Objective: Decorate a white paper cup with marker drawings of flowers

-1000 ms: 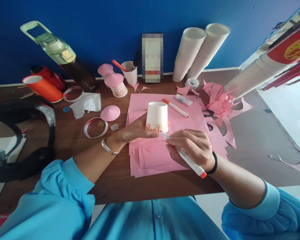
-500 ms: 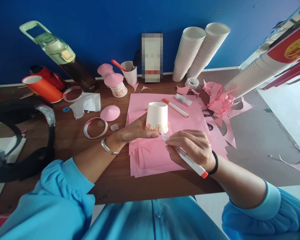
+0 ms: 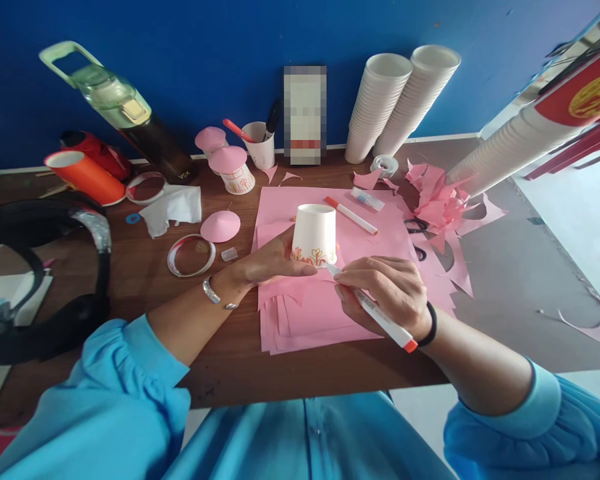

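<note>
An upside-down white paper cup point(image 3: 314, 230) with orange and yellow flowers drawn around its lower edge is held in my left hand point(image 3: 275, 259), the thumb along its near side. My right hand point(image 3: 387, 293) grips a white marker point(image 3: 380, 316) with an orange end, its tip at the cup's lower edge. Below lies a stack of pink paper sheets point(image 3: 320, 320). An orange-capped marker point(image 3: 353, 217) and a glue stick point(image 3: 367, 199) rest on the paper behind the cup.
Pink cone roofs top small decorated cups point(image 3: 239, 179) at back left, near a loose pink cone point(image 3: 220, 227) and a tape roll point(image 3: 191, 256). Stacked paper cups point(image 3: 375, 107) stand against the blue wall. Scissors point(image 3: 420, 253) and pink scraps point(image 3: 440, 200) lie right; headphones point(image 3: 100, 280) left.
My right hand and the marker have shifted slightly right, the tip moving along the cup's lower edge. My left hand and the cup have stayed nearly still.
</note>
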